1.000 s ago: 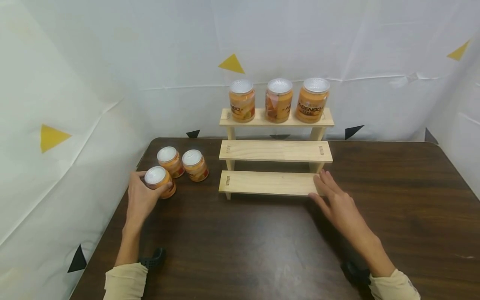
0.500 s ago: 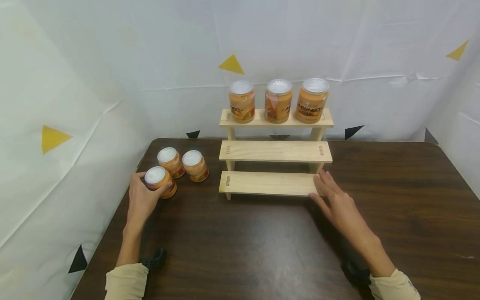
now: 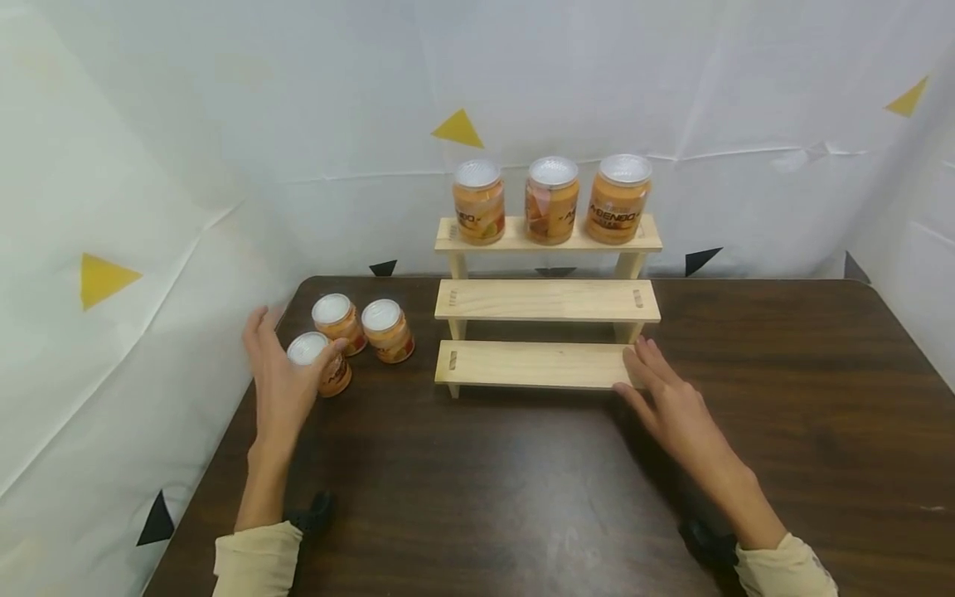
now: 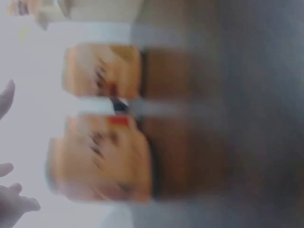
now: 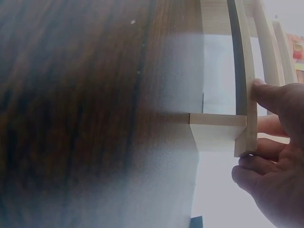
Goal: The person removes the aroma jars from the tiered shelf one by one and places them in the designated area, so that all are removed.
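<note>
Over the nearest of three orange-labelled jars [image 3: 336,380] with pale lids, my left hand [image 3: 287,394] has its fingers and thumb spread apart. The left wrist view is blurred; its fingertips [image 4: 19,202] show apart from the jars [image 4: 102,164]. Two more jars, a rear one [image 3: 341,325] and a right one [image 3: 390,333], stand close by on the table. My right hand [image 3: 675,414] holds the right end of the wooden rack's lowest step [image 3: 540,364]. In the right wrist view, the thumb [image 5: 270,95] lies against the board's front edge, with other fingers bent at its end.
The three-step wooden rack [image 3: 548,299] stands toward the back of the dark table [image 3: 477,473]. Along its top step are three similar jars, left [image 3: 479,203], middle [image 3: 551,203] and right [image 3: 618,201]. White sheeting [image 3: 336,99] with coloured triangles hangs behind and at the sides.
My left hand has loosened from the nearest jar: its fingers have lifted and spread, and the jar stays in place. The right hand and rack look unmoved.
</note>
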Tool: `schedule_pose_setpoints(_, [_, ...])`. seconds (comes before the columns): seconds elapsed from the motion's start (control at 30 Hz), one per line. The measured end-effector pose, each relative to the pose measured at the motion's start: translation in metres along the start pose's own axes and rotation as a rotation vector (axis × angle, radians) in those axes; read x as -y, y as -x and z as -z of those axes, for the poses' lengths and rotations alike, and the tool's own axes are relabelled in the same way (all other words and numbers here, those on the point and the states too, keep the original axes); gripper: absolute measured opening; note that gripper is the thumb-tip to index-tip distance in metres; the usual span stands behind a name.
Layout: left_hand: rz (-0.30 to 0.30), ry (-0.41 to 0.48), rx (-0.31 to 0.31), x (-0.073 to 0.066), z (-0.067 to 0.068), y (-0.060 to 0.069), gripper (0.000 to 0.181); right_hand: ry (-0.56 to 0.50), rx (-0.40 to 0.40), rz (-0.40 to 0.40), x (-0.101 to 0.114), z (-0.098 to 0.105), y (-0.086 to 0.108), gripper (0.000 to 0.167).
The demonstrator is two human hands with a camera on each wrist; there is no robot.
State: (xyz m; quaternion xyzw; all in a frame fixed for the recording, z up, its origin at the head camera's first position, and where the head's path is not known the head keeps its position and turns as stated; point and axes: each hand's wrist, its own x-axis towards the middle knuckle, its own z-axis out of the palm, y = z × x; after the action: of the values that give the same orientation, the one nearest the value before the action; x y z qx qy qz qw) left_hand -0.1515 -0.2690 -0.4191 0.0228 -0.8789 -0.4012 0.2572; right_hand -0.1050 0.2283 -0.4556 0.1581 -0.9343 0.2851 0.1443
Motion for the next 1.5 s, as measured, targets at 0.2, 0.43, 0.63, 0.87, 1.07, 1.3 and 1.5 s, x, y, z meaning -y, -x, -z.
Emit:
schedule_pose_setpoints(0.2, [-0.1, 0.193, 0.074, -0.046, -0.008, -0.019, 0.092, -0.004, 0.01, -0.012, 0.001, 0.001, 0.0, 0.064])
schedule_pose_setpoints(0.43, [-0.061, 0.361, 0.238, -0.086, -0.023, -0.041, 0.095, 0.001, 0.002, 0.004, 0.0, 0.001, 0.0, 0.063])
schedule_pose_setpoints(0.63, [-0.056, 0.441, 0.292, -0.103, -0.041, -0.059, 0.095, -0.006, 0.007, 0.0, 0.0, 0.0, -0.001, 0.063])
schedule_pose_setpoints(0.87, [-0.098, 0.476, 0.315, -0.122, -0.069, -0.076, 0.095, -0.001, -0.003, 0.008, 0.0, 0.001, 0.0, 0.063])
schedule_pose_setpoints(1.07, [-0.089, 0.451, 0.352, -0.141, -0.088, -0.088, 0.094, -0.005, -0.005, 0.013, -0.001, 0.001, 0.0, 0.062])
schedule_pose_setpoints(1.3, [-0.1, 0.431, 0.395, -0.16, -0.109, -0.099, 0.094, -0.007, 0.008, -0.003, 0.0, 0.003, 0.001, 0.062])
schedule_pose_setpoints(1.5, [-0.105, 0.428, 0.382, -0.173, -0.124, -0.109, 0.093, -0.005, 0.012, -0.007, -0.001, 0.002, 0.001, 0.062])
